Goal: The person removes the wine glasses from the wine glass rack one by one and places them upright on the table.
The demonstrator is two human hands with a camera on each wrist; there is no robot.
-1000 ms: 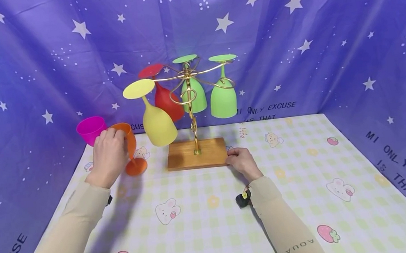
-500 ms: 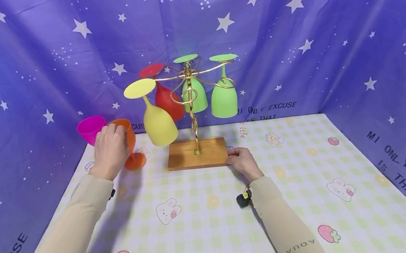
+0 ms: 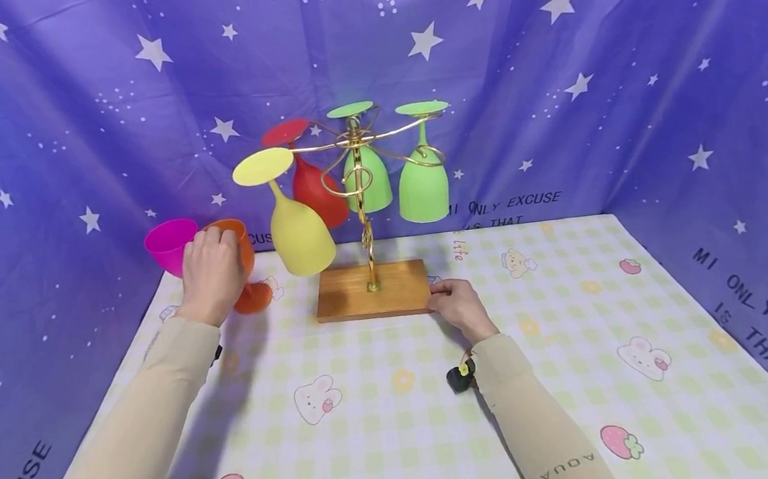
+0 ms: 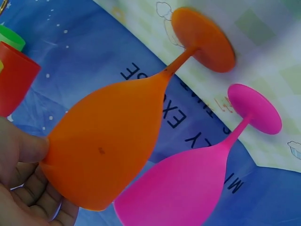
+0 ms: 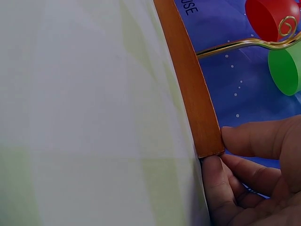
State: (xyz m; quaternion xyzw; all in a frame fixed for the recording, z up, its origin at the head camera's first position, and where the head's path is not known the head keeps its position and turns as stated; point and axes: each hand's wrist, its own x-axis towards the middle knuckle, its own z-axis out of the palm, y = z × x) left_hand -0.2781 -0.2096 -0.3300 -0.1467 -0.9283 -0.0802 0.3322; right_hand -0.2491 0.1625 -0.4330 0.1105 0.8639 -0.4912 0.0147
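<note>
Orange goblet [image 3: 247, 254] (head view): roughly upright beside the pink goblet [image 3: 170, 243], left of the wooden base [image 3: 348, 298].
Left hand [image 4: 35, 190] (left wrist view): pinches the goblet's rim; light pressure should suffice.
Right hand [image 5: 258, 173] (right wrist view): pinches the base's end; a firm hold seems wise.

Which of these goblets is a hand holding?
The orange goblet: the left hand holds its bowl. The pink goblet stands; red, yellow and green ones hang inverted.

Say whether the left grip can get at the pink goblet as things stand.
Probably not just now: the left grip holds the orange goblet by its bowl. If freed, it likely could, as the pink goblet stands close by, its mouth facing up.
</note>
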